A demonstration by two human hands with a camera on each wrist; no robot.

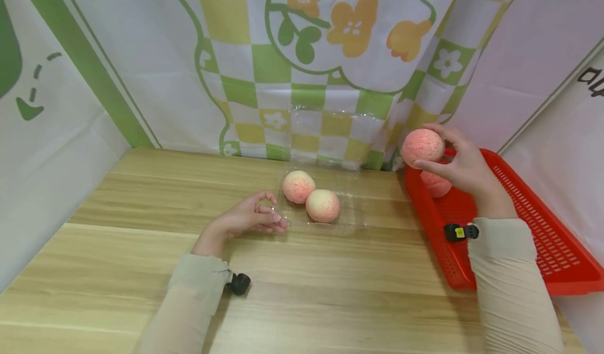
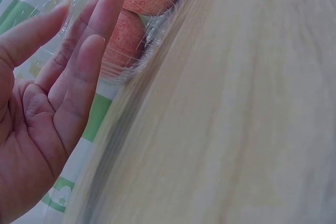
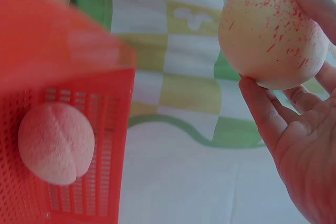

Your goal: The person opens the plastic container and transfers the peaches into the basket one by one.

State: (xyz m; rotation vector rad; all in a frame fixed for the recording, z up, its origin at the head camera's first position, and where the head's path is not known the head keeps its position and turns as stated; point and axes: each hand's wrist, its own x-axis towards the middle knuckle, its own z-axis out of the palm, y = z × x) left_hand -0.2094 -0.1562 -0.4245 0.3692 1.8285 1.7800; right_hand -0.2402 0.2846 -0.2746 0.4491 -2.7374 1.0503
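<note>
My right hand (image 1: 464, 165) grips a pink and cream peach (image 1: 422, 148) above the far left corner of the red basket (image 1: 453, 270). Between thumb and fingers, the same peach (image 3: 273, 32) shows its cream side with red specks in the right wrist view. Another peach (image 1: 436, 184) lies inside the basket. Two peaches, one at the back (image 1: 299, 186) and one nearer (image 1: 323, 205), sit in a clear plastic clamshell box (image 1: 351, 215) with its lid raised. Beside the box's left edge is my left hand (image 1: 250, 216), fingers loosely bent and holding nothing.
The wooden table (image 1: 302, 291) carries the box in the middle and the basket on the right. A patterned cloth (image 1: 273, 76) hangs behind, close to the box's raised transparent lid (image 1: 330, 139). White cloth panels border both sides.
</note>
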